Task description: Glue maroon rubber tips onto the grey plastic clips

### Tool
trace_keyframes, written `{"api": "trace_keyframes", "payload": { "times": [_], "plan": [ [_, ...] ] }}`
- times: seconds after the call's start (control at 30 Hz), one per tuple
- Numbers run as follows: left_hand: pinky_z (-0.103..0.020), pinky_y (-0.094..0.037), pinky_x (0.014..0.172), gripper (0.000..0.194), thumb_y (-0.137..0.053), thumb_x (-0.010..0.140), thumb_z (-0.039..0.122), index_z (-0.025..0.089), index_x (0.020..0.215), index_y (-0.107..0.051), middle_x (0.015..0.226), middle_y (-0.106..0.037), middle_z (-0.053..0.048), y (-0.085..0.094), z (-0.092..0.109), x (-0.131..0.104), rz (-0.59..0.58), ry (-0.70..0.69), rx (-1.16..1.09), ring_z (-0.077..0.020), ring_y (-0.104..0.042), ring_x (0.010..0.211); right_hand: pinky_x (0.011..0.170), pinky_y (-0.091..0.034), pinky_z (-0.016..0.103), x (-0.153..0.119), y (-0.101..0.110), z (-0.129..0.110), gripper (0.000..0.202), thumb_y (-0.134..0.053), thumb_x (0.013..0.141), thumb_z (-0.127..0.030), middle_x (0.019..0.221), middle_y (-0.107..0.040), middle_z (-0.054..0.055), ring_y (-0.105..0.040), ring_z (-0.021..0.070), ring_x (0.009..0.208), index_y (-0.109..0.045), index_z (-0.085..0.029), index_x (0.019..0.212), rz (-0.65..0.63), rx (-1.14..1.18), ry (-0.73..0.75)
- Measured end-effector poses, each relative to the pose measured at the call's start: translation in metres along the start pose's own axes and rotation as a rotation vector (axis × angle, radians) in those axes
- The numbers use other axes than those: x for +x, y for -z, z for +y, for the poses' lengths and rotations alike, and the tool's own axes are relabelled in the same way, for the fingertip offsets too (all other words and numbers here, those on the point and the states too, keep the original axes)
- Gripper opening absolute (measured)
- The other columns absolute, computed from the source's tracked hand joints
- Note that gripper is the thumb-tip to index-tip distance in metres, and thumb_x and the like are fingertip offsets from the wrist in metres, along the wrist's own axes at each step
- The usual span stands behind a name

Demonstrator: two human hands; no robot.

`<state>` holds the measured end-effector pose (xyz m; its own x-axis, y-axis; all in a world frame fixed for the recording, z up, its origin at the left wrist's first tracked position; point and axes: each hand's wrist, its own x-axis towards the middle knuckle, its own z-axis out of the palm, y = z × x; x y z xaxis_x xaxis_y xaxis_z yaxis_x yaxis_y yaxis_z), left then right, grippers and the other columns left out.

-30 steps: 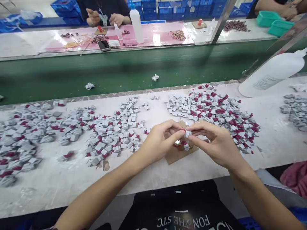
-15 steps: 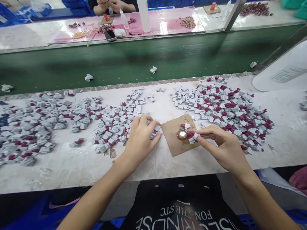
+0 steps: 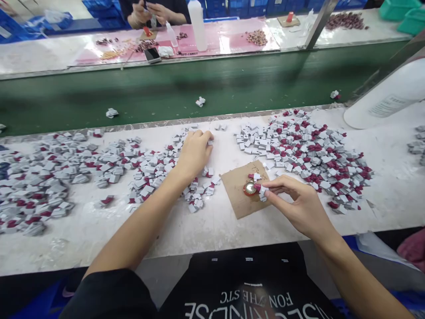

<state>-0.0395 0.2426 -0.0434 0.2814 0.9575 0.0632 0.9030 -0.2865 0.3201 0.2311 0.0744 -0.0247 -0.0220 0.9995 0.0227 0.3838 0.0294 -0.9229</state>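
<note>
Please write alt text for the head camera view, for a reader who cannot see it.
The right hand pinches a small grey piece beside a round red cap on a cardboard square, while the left hand reaches into a pile of grey-and-red pieces on a white bench.

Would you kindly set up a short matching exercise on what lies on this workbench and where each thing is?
Things:
1. left hand
2. right hand
3. brown cardboard square
4. large white plastic bottle

Places:
A. lying on its side at the far right of the bench
B. flat under a small round red cap
C. on the middle heap of small grey-and-maroon pieces
D. pinching a small grey piece beside the red cap

Pairs: 1-C, 2-D, 3-B, 4-A
</note>
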Motion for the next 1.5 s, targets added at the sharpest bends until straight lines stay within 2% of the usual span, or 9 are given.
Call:
{"api": "trace_keyframes", "payload": {
  "times": [0.1,0.2,0.33,0.6,0.9,1.03,1.13,1.33,1.5],
  "plan": [
    [-0.050,-0.050,0.114,0.019,-0.062,0.101,0.020,0.023,0.117,-0.072,0.116,-0.075,-0.013,0.003,0.003,-0.001,-0.033,-0.017,-0.098,-0.0375,-0.064,0.125,0.085,-0.071,0.046,-0.003,0.000,0.002,0.016,-0.081,0.101,-0.043,0.113,-0.088,0.008,-0.083,0.0312,0.102,-0.087,-0.030,0.108,0.000,0.024,-0.031],
    [-0.042,-0.055,0.099,0.017,-0.061,0.106,0.030,0.023,0.115,-0.073,0.111,-0.079,-0.010,0.008,0.012,-0.006,-0.164,-0.016,-0.237,-0.0313,-0.070,0.103,0.084,-0.071,0.046,-0.004,-0.001,0.003,0.015,-0.082,0.101,-0.042,0.112,-0.088,0.008,-0.083,0.0310,0.102,-0.087,-0.030,0.107,0.007,0.044,-0.043],
    [-0.039,-0.055,0.092,0.023,-0.056,0.105,0.026,0.023,0.117,-0.076,0.112,-0.080,-0.008,0.008,0.025,-0.014,-0.279,-0.066,-0.318,-0.0274,-0.072,0.093,0.080,-0.070,0.044,-0.002,-0.003,0.001,0.012,-0.080,0.102,-0.038,0.110,-0.088,0.007,-0.082,0.0291,0.095,-0.087,-0.030,0.107,-0.008,0.034,-0.047],
    [-0.048,-0.052,0.100,0.023,-0.063,0.099,0.027,0.022,0.119,-0.074,0.112,-0.076,-0.012,0.007,0.030,-0.033,-0.238,-0.192,-0.207,-0.0362,-0.071,0.116,0.075,-0.068,0.039,0.000,-0.008,0.001,0.010,-0.076,0.101,-0.028,0.106,-0.085,0.007,-0.080,0.0269,0.093,-0.086,-0.029,0.105,-0.005,0.020,-0.025],
    [-0.043,-0.057,0.094,0.024,-0.061,0.095,0.013,0.021,0.116,-0.071,0.116,-0.077,-0.011,0.000,0.031,-0.041,-0.197,-0.071,-0.233,-0.0303,-0.074,0.103,0.070,-0.065,0.038,0.003,-0.009,0.001,0.009,-0.078,0.102,-0.029,0.104,-0.084,0.008,-0.076,0.0241,0.084,-0.086,-0.027,0.105,-0.009,-0.030,0.003],
    [-0.045,-0.058,0.093,0.012,-0.063,0.097,0.019,0.022,0.104,-0.071,0.111,-0.076,-0.011,0.004,0.033,-0.043,-0.189,-0.063,-0.243,-0.0311,-0.074,0.101,0.068,-0.065,0.036,0.004,-0.008,-0.001,0.010,-0.078,0.102,-0.029,0.101,-0.084,0.007,-0.075,0.0225,0.080,-0.087,-0.027,0.105,-0.019,-0.033,0.000],
    [-0.045,-0.060,0.092,0.011,-0.067,0.098,0.026,0.022,0.107,-0.072,0.108,-0.079,-0.010,0.011,0.037,-0.043,-0.187,-0.029,-0.407,-0.0305,-0.076,0.101,0.071,-0.065,0.036,0.006,-0.005,-0.003,0.009,-0.081,0.100,-0.030,0.100,-0.085,0.007,-0.078,0.0233,0.084,-0.088,-0.026,0.103,0.002,0.032,-0.024],
    [-0.039,-0.063,0.074,0.033,-0.092,0.083,0.032,0.021,0.104,-0.069,0.089,-0.081,-0.006,0.016,0.052,-0.035,-0.337,0.175,-0.972,-0.0275,-0.082,0.082,0.083,-0.070,0.039,0.020,0.003,0.002,0.016,-0.096,0.088,-0.037,0.099,-0.087,0.004,-0.083,0.0252,0.093,-0.088,-0.029,0.099,0.089,0.516,-0.177],
    [-0.037,-0.068,0.084,0.031,-0.095,0.083,0.025,0.017,0.101,-0.071,0.087,-0.082,-0.008,0.016,0.072,-0.030,-0.387,0.237,-1.292,-0.0235,-0.084,0.084,0.098,-0.069,0.044,0.033,0.004,0.010,0.020,-0.099,0.082,-0.038,0.099,-0.086,0.001,-0.082,0.0234,0.093,-0.088,-0.030,0.097,0.119,0.731,-0.236]
  ]
}}
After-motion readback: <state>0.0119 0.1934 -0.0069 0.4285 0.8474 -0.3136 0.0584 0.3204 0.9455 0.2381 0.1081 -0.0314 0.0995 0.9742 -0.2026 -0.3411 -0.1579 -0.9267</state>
